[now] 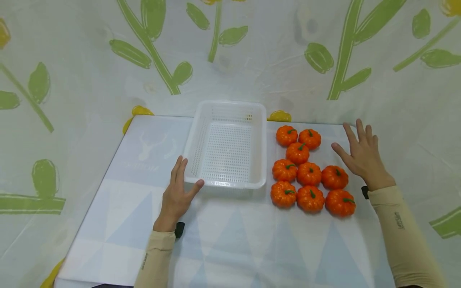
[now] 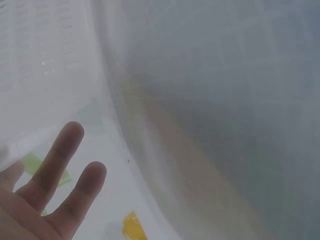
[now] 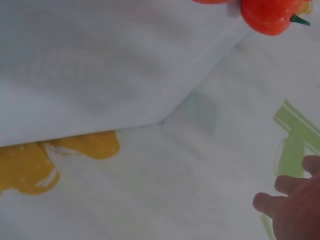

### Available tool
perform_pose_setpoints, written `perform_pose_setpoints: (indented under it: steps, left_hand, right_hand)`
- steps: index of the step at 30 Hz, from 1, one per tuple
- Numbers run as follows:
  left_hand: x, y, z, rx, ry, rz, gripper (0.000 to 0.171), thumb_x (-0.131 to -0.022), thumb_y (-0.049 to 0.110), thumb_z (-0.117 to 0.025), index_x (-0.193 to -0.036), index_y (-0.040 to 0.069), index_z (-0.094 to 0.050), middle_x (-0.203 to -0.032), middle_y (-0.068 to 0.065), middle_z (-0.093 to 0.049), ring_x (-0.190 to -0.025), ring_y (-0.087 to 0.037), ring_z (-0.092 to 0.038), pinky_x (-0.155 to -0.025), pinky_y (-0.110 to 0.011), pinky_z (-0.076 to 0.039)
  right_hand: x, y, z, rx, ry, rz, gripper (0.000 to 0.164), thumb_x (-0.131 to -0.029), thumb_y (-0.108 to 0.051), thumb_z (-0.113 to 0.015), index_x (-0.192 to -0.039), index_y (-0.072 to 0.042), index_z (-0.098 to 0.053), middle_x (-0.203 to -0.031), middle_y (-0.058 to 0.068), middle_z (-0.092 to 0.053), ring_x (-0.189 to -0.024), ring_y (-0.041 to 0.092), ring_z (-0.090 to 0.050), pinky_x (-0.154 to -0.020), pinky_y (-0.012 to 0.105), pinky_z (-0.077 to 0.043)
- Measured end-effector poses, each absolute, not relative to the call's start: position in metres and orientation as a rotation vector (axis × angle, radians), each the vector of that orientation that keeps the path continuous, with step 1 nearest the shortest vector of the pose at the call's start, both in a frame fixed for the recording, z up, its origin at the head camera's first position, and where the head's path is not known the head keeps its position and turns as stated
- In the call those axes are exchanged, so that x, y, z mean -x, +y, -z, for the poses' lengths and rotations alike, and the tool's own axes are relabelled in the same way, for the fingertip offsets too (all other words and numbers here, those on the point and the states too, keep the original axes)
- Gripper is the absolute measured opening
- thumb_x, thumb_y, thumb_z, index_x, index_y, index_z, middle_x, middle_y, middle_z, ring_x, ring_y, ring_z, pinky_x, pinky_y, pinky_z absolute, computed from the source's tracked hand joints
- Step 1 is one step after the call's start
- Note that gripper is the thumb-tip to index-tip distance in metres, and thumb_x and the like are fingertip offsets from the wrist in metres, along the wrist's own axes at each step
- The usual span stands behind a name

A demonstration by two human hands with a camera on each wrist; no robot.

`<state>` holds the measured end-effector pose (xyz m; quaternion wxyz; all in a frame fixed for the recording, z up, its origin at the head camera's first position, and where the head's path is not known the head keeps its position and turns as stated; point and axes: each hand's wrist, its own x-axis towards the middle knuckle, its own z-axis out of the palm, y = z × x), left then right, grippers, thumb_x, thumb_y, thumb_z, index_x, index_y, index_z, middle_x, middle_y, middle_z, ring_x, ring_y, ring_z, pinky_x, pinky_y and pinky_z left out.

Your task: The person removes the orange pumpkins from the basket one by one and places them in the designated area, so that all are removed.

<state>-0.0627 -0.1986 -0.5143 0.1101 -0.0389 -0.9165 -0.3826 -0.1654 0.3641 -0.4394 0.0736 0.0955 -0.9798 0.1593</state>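
A white plastic basket (image 1: 262, 160) with a perforated bottom stands on the table, and nothing lies inside it. My left hand (image 1: 177, 196) is at its near left corner, fingers extended and thumb right at the front rim. In the left wrist view those fingers (image 2: 60, 155) are straight and spread beside the basket wall (image 2: 45, 90). Several small orange pumpkins (image 1: 311, 173) with green stems sit grouped to the right of the basket. My right hand (image 1: 365, 158) hovers past their right side, fingers spread, holding nothing. The right wrist view catches one pumpkin (image 3: 267, 15) at its top edge.
A pale cloth with blue triangles covers the table (image 1: 230, 248). Behind it hangs a white curtain (image 1: 252, 60) printed with green leaves and yellow flowers, meeting the table's back edge. The right wrist view shows a table corner (image 3: 162, 120).
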Motion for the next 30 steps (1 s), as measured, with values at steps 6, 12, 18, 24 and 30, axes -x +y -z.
perform_pose_setpoints:
  steps: [6,12,18,24,30]
  left_hand:
    - [0.061,-0.197,0.517,0.109,-2.703,1.138,0.087,-0.094,0.057,-0.064,-0.163,0.033,-0.016,-0.168,0.017,-0.007,-0.135,-0.032,-0.051,-0.059,-0.038,-0.047]
    - [0.061,-0.194,0.517,0.129,-2.7,1.136,0.087,-0.095,0.056,-0.065,-0.163,0.032,-0.016,-0.168,0.016,-0.007,-0.135,-0.033,-0.051,-0.061,-0.039,-0.048]
    - [0.062,-0.195,0.514,0.155,-2.719,1.042,0.09,-0.094,0.056,-0.066,-0.163,0.026,-0.019,-0.169,0.011,-0.01,-0.124,-0.036,-0.059,-0.059,-0.039,-0.048]
    - [0.064,-0.202,0.504,0.202,-2.773,0.845,0.092,-0.092,0.059,-0.067,-0.162,0.017,-0.025,-0.168,0.001,-0.018,-0.117,-0.04,-0.061,-0.066,-0.049,-0.052]
    - [0.073,-0.219,0.484,0.3,-2.788,0.668,0.079,-0.094,0.06,-0.063,-0.152,0.009,-0.045,-0.158,-0.011,-0.039,-0.112,-0.043,-0.062,-0.079,-0.057,-0.051]
  right_hand:
    - [0.168,0.367,0.45,-0.252,-3.029,-0.451,0.086,-0.103,-0.06,-0.041,-0.164,-0.01,-0.005,-0.166,0.023,0.013,-0.147,0.055,0.015,-0.11,0.073,0.011]
    - [0.164,0.368,0.45,-0.214,-3.042,-0.461,0.086,-0.103,-0.06,-0.039,-0.164,-0.01,-0.004,-0.166,0.022,0.017,-0.146,0.054,0.018,-0.111,0.071,0.013]
    - [0.163,0.366,0.449,-0.179,-3.051,-0.476,0.087,-0.103,-0.061,-0.04,-0.164,-0.011,-0.004,-0.166,0.022,0.017,-0.147,0.053,0.019,-0.111,0.07,0.014]
    - [0.162,0.365,0.448,-0.17,-3.046,-0.508,0.086,-0.103,-0.06,-0.041,-0.164,-0.011,-0.005,-0.166,0.02,0.019,-0.147,0.052,0.021,-0.11,0.069,0.016]
    - [0.163,0.365,0.448,-0.171,-3.047,-0.516,0.086,-0.103,-0.06,-0.04,-0.164,-0.012,-0.004,-0.166,0.019,0.019,-0.147,0.051,0.022,-0.11,0.069,0.017]
